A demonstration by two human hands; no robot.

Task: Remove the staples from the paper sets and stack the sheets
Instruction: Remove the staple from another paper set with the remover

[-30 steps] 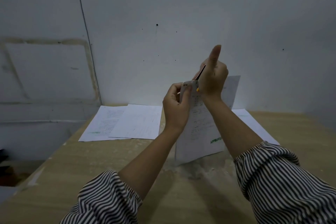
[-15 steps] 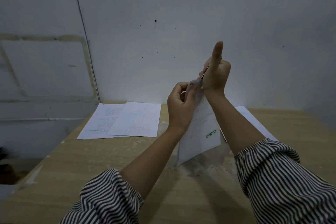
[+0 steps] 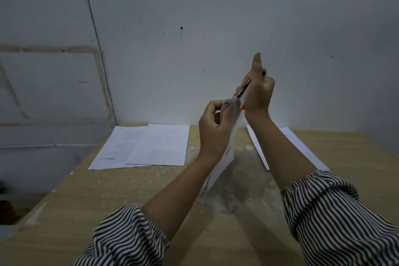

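Note:
My left hand (image 3: 213, 127) pinches the top corner of a stapled paper set (image 3: 222, 164), held upright above the wooden table (image 3: 108, 196) and seen almost edge-on. My right hand (image 3: 258, 90) grips a thin reddish tool (image 3: 243, 89) with a yellow bit near its lower end, and its tip meets the pinched corner. The right thumb points straight up. I cannot make out the staple itself.
Two white printed sheets (image 3: 151, 147) lie overlapping at the table's back left. Another pile of paper (image 3: 291, 142) lies at the back right, partly behind my right forearm. A grey wall rises just behind the table. The table's left edge drops off to the floor.
The held paper set has turned from showing its printed face to nearly edge-on. Both hands stay together at its top corner and have shifted slightly.

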